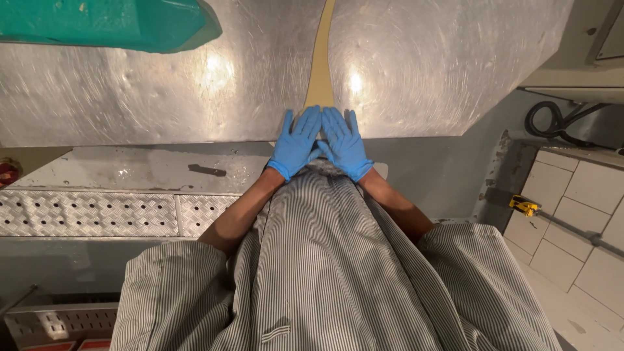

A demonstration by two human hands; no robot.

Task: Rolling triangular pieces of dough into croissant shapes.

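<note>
Both your left hand (296, 143) and right hand (346, 143), fingers spread flat, rest side by side on the table (162, 91), pointing away along the tan strip (320, 65).

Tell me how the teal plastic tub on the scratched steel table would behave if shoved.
The teal plastic tub would likely slide easily, since the scratched steel table looks smooth and shiny. It seems rigid and low, so probably not apt to tip. Its weight is unclear. Both blue-gloved hands, left hand and right hand, lie flat.

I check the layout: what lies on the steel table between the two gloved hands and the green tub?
Only bare steel table lies between the hands and the green tub, in the head view.
</note>
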